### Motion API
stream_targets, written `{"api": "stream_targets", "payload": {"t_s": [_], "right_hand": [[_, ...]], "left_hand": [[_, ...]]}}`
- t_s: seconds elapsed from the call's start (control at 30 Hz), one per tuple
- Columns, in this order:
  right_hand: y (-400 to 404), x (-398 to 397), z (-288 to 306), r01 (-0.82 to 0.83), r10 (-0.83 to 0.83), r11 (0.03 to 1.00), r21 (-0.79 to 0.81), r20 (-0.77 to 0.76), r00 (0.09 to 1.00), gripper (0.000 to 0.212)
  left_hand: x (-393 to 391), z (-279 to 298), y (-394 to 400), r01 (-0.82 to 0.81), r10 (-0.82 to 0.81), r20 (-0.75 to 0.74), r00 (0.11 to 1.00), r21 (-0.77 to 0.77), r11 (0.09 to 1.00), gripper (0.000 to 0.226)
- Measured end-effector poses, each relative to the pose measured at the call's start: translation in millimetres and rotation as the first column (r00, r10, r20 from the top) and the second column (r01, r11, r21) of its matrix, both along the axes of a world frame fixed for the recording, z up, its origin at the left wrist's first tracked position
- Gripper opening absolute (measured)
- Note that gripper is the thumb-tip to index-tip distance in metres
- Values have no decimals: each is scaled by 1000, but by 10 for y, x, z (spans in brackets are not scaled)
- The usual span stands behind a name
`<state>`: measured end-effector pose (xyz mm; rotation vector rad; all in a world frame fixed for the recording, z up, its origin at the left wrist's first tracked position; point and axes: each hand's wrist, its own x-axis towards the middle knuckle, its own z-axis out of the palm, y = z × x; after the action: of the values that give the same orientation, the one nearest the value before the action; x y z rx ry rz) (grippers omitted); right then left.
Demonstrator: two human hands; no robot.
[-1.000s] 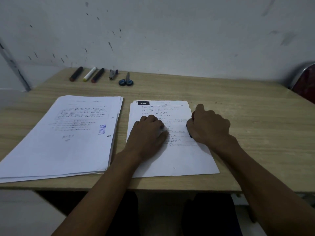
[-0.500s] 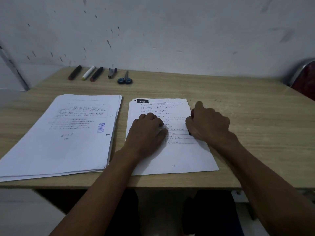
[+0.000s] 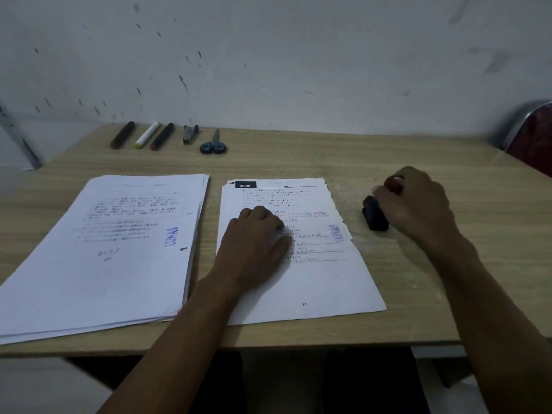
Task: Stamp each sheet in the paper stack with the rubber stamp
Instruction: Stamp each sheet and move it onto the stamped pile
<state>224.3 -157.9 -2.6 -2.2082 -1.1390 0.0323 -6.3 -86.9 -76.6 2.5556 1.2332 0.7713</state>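
A single printed sheet lies in the middle of the wooden table, with a fresh blue stamp mark near its right edge. My left hand rests on this sheet with fingers curled, pressing it down. To the right of the sheet, my right hand grips the black rubber stamp with a red top, which sits on the bare table. A thick paper stack lies at the left; its top sheet carries a blue stamp mark.
Three markers, a small clip-like item and blue-handled scissors line the table's far edge by the wall. A red chair back stands at the far right. The table's front edge runs just below the papers.
My right hand lifted the stamp off the sheet and moved it right onto the bare table, uncovering a blue mark on the sheet. My left hand stayed on the sheet.
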Motion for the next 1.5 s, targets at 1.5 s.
{"api": "stream_targets", "payload": {"t_s": [1.5], "right_hand": [[136,167,-282,-62,63,998,20,-59,996,45]], "left_hand": [[13,-92,39,18,-20,73,997,26,999,29]]}}
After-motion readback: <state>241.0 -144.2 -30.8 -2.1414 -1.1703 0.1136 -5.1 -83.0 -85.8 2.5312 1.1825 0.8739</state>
